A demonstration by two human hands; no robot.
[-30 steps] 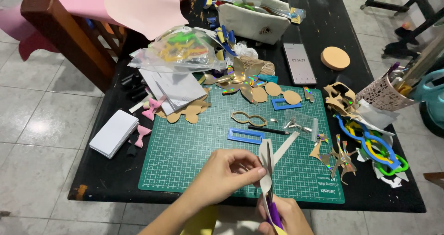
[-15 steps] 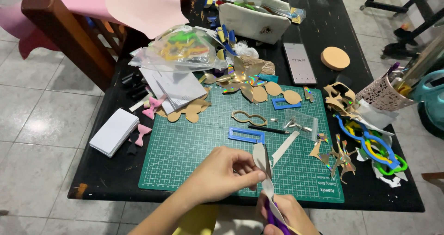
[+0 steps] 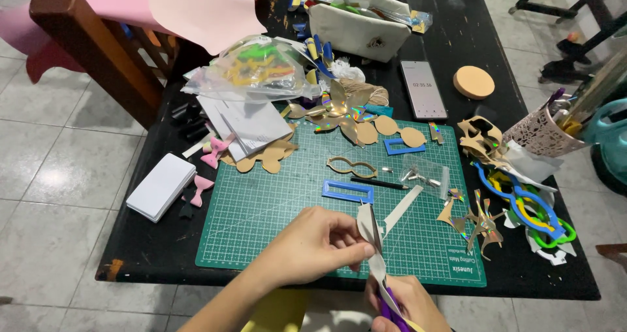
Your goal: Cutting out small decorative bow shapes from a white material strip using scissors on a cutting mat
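Observation:
My left hand [image 3: 312,246] pinches a narrow strip of pale cardboard [image 3: 370,231] over the near edge of the green cutting mat [image 3: 274,201]. My right hand [image 3: 405,302], at the bottom edge of the view, grips purple-handled scissors [image 3: 390,306] whose blades meet the lower end of the strip. Much of the right hand is cut off by the frame. A blue rectangular frame cut-out [image 3: 347,191] lies on the mat just beyond the strip.
On the black table [image 3: 150,247]: a white block [image 3: 160,186], pink bows [image 3: 215,152], tan cut-outs [image 3: 264,157], a plastic bag of colourful shapes [image 3: 258,70], a phone [image 3: 423,89], a cork disc [image 3: 473,82], a white pouch [image 3: 356,28], a lattice pen cup [image 3: 542,131], blue and green loops [image 3: 522,201]. A wooden chair [image 3: 85,51] stands at the left.
The strip has shifted slightly between my hands, and the scissors have worked a little along its lower end. Both hands stay over the mat's near edge.

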